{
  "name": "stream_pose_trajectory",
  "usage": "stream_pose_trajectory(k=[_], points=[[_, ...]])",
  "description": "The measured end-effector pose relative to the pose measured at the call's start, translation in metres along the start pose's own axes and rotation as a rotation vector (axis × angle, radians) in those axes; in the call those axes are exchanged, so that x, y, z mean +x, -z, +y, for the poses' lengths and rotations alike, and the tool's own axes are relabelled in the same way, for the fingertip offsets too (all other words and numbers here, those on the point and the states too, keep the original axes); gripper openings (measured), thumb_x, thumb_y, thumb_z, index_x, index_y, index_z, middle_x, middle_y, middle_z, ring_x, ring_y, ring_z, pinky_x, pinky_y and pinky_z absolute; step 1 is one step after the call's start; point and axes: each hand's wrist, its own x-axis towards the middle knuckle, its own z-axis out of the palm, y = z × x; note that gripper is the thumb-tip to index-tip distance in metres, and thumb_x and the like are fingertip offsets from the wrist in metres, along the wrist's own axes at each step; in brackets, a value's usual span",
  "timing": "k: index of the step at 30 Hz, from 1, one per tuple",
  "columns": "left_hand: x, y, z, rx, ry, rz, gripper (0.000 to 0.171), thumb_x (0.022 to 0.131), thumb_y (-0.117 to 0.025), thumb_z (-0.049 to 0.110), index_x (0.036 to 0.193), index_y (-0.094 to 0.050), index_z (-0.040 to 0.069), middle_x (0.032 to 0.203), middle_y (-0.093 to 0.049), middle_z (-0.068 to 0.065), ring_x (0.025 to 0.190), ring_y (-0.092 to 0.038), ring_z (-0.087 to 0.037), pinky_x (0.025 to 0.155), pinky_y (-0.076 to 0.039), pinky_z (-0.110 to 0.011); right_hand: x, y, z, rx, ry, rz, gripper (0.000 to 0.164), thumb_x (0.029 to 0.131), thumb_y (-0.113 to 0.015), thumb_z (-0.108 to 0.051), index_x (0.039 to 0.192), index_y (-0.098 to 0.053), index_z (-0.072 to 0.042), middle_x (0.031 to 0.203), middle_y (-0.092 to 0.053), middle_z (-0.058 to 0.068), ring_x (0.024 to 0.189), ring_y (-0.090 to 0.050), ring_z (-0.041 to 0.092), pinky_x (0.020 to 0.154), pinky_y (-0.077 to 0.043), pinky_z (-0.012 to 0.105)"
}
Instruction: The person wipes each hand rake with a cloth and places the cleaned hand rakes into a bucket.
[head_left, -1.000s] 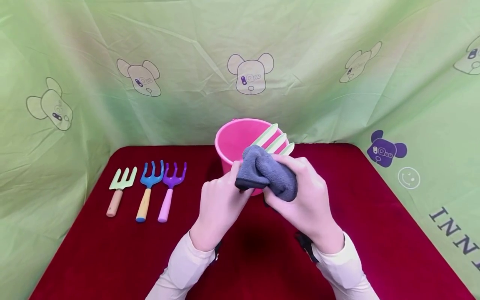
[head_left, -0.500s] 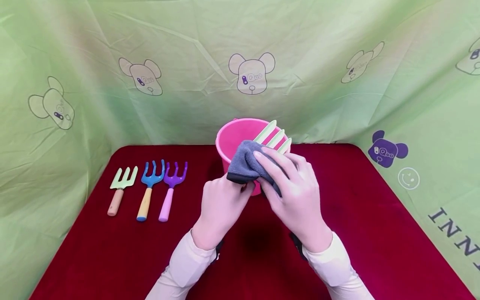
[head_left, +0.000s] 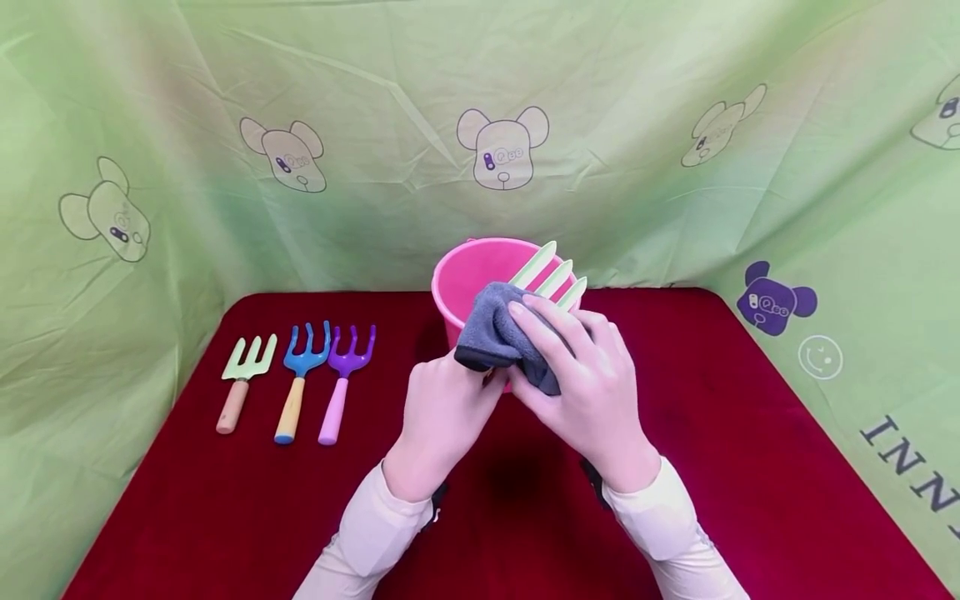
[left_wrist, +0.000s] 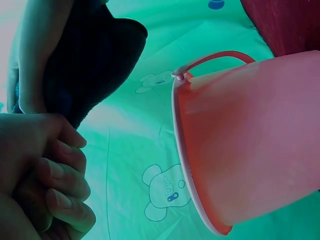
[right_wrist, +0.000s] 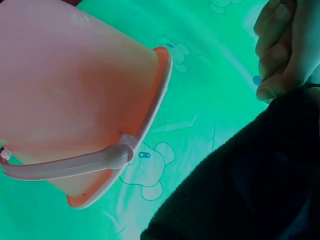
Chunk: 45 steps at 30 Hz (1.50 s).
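within the last second the grip on the grey cloth [head_left: 491, 321] has been altered: a thick roll of it was held at its side by the right hand [head_left: 588, 383], whereas now the fingers are laid close together over its front, with the thumb below, so that the cloth is pinched between them. in the last half second almost nothing has been shifted. by the left hand [head_left: 446, 408], whose fingers are curled in, the handle of the green-tined fork [head_left: 534, 265] seems to be held, though most of that handle is hidden. the fork is held up off the table [head_left: 172, 517], its tines bare above the cloth and seen against the right side of the pink bucket [head_left: 465, 287], which is stood near the middle of the far edge. whether the cloth is also wrapped behind the fork cannot be told. as a judgement, pressure can now be better put on the fork's head, while the tines are left uncovered. near the table's left edge, the wooden-handled fork [head_left: 247, 364], the blue fork [head_left: 303, 362] and the purple fork [head_left: 348, 363] have been left untouched.
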Motion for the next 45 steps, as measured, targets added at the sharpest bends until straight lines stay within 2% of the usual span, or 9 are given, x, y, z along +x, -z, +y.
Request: stream_pose_trajectory(k=[8,15,26,31,40,45], points=[[0.0005,0.0006,0.0023,-0.01,-0.01,-0.006,0.026,0.082,-0.078,0.009,0.071,-0.054,0.013,0.051,-0.045,0.001,0.043,-0.028,-0.01,0.041,-0.028,-0.024,0.0013,0.0005,-0.003,0.006,-0.006,0.068,0.043,0.087,-0.068,-0.024,0.128,-0.071,-0.015,0.126,-0.072,0.008,0.091,-0.062,0.036,0.078,-0.05,0.047],[0.0002,0.0002,0.0048,-0.017,-0.008,-0.003,0.026,0.08,-0.079,0.009,0.072,-0.054,0.014,0.054,-0.048,0.002,0.044,-0.028,-0.01,0.041,-0.032,-0.026,0.0023,0.0011,-0.0022,0.001,0.021,0.138,0.039,0.087,-0.067,-0.024,0.123,-0.073,-0.012,0.121,-0.074,0.01,0.085,-0.063,0.036,0.074,-0.05,0.045],[0.0007,0.0009,0.007,-0.041,-0.008,-0.007,0.03,0.08,-0.079,0.009,0.074,-0.05,0.015,0.055,-0.046,0.004,0.044,-0.031,-0.01,0.042,-0.034,-0.026,0.0036,0.0036,0.0,0.018,0.01,0.155,0.038,0.085,-0.067,-0.022,0.121,-0.074,-0.011,0.116,-0.075,0.01,0.084,-0.063,0.035,0.075,-0.05,0.043],[0.0008,0.0016,0.0064,-0.055,-0.006,-0.012,0.031,0.082,-0.078,0.01,0.074,-0.048,0.015,0.056,-0.041,0.006,0.046,-0.027,-0.007,0.043,-0.028,-0.021,0.0036,0.0033,0.002,0.03,0.003,0.153,0.039,0.084,-0.066,-0.02,0.121,-0.074,-0.01,0.115,-0.075,0.01,0.083,-0.063,0.035,0.074,-0.05,0.042],[0.0027,0.0016,0.0059,-0.049,-0.018,-0.005,0.026,0.082,-0.077,0.01,0.078,-0.051,0.015,0.057,-0.045,0.007,0.046,-0.029,-0.006,0.044,-0.031,-0.021,0.0034,0.0016,0.0037,0.058,-0.024,0.169,0.04,0.082,-0.069,-0.018,0.121,-0.074,-0.01,0.116,-0.075,0.01,0.085,-0.062,0.035,0.074,-0.05,0.042],[0.0027,0.002,0.0066,-0.044,-0.031,-0.007,0.025,0.083,-0.076,0.011,0.082,-0.051,0.014,0.057,-0.042,0.007,0.047,-0.025,-0.005,0.044,-0.024,-0.018,0.0026,0.0036,0.0031,0.112,-0.058,0.167,0.036,0.088,-0.069,-0.023,0.121,-0.074,-0.01,0.117,-0.075,0.012,0.088,-0.061,0.035,0.076,-0.05,0.04]])
